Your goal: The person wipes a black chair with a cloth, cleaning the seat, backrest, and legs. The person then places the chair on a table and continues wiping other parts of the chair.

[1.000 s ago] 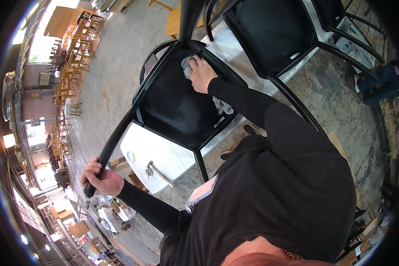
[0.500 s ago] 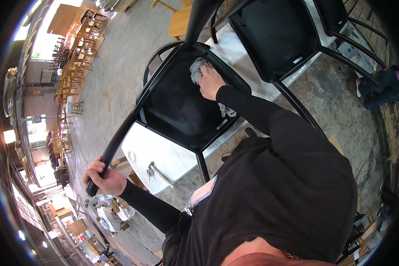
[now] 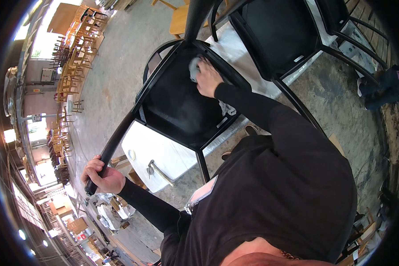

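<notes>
In front of me a black chair [image 3: 170,104] lies turned over on a white-covered table, its seat underside facing up and its legs pointing outward. My left hand [image 3: 103,174] is wrapped round the end of one black chair leg [image 3: 117,136]. On the seat underside, towards its far right part, my right hand [image 3: 208,79] presses a grey rag [image 3: 194,69]. A loose end of cloth shows below my right wrist, by the seat frame's near edge. The fingers of the right hand are slightly blurred.
On the white tabletop [image 3: 153,153] lie a hammer [image 3: 160,172] and a roll of tape [image 3: 131,154]. A second upturned black chair [image 3: 277,35] stands to the right, another beyond it. A wooden chair [image 3: 179,20] is on the floor ahead. Rows of wooden chairs [image 3: 73,66] line the far left.
My right hand has shifted slightly left with the rag across the seat underside. My left hand keeps its hold on the chair leg.
</notes>
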Motion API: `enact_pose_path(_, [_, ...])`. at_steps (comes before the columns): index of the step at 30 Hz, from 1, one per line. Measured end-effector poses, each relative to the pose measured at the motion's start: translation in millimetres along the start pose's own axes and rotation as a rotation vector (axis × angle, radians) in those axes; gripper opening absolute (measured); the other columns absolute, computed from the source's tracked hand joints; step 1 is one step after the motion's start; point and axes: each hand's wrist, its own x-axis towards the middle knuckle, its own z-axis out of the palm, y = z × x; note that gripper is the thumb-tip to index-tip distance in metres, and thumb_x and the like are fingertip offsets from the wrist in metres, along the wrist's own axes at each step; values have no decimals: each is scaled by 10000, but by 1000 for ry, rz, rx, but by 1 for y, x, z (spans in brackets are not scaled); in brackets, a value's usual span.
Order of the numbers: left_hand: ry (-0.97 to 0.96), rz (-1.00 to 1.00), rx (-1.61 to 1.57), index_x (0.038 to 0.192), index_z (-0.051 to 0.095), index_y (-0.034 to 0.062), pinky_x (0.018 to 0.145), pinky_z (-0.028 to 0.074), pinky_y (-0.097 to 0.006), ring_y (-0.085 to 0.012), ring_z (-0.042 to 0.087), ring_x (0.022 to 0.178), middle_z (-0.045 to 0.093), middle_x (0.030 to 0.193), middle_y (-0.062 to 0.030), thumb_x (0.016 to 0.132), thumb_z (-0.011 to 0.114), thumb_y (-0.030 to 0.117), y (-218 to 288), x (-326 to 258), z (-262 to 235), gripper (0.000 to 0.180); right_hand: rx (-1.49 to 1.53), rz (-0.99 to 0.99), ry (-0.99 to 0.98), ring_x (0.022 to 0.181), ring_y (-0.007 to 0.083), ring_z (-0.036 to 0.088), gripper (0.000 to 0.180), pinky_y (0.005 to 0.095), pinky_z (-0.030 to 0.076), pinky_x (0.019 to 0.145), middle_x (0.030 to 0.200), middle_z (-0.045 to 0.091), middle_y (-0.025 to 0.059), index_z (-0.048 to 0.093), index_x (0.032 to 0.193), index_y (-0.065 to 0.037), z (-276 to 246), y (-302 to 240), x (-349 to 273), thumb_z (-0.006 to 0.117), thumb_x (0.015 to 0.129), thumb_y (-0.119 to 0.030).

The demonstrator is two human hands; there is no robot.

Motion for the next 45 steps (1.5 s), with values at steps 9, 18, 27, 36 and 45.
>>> enact_pose_path(9, [-18,1,-4,784,483,71,770,508,-409,-164,486,615,467,633,-56,952,574,81,-1,0,-2,191,3,-77,-23,1336,471,360,261,530,222,1177,1263,460,267,692,906,65,-8,2,-12,664,736,-131])
enact_pose_path(18, [10,-4,-21,777,486,69,771,511,-417,-167,499,608,480,624,-61,946,583,78,0,0,0,194,-58,-127,-50,1391,489,273,269,532,201,1190,1288,427,283,697,856,43,8,1,-5,696,697,-174])
enact_pose_path(27, [38,-8,-12,773,489,67,765,508,-412,-162,491,605,475,620,-56,943,584,79,1,1,3,195,-24,-35,66,1377,511,289,223,561,197,1179,1282,428,291,701,838,20,28,-31,33,693,708,-161])
enact_pose_path(36, [62,7,-8,778,487,68,742,514,-408,-165,485,599,473,615,-58,944,592,94,-1,2,4,198,5,-301,-14,1380,435,330,259,507,225,1178,1301,476,221,699,914,2,13,-29,26,682,710,-158])
enact_pose_path(45, [100,-4,-47,826,544,47,737,520,-415,-171,521,624,518,648,-65,927,597,54,-3,-2,1,115,-96,-310,-21,1450,350,253,194,628,152,1157,1306,489,165,710,789,-31,7,-19,10,730,666,-180])
